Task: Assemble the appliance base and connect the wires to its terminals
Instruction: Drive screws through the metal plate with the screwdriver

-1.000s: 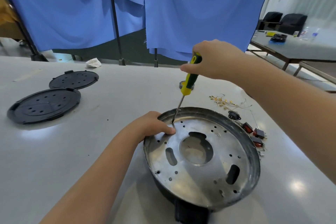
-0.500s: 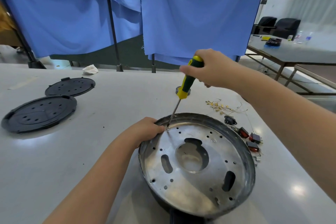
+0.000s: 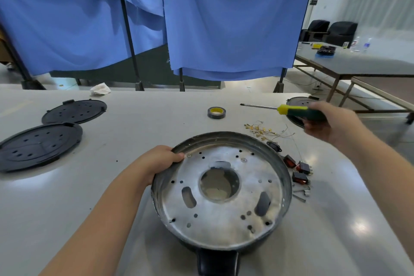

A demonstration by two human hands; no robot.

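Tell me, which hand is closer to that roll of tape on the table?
Left, narrowly. The left hand grips the metal base rim, nearer than the tape; the right hand holds the screwdriver off right.

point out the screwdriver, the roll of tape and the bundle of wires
screwdriver point(image 3: 291, 110), head view, on the yellow collar of its handle
roll of tape point(image 3: 216, 112), head view, on the outer black band
bundle of wires point(image 3: 265, 130), head view, on the tangle with gold terminals

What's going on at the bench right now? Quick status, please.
Left hand grips the metal base by its rim. Right hand holds the screwdriver off to the side. Wires unconnected; nothing blocking.
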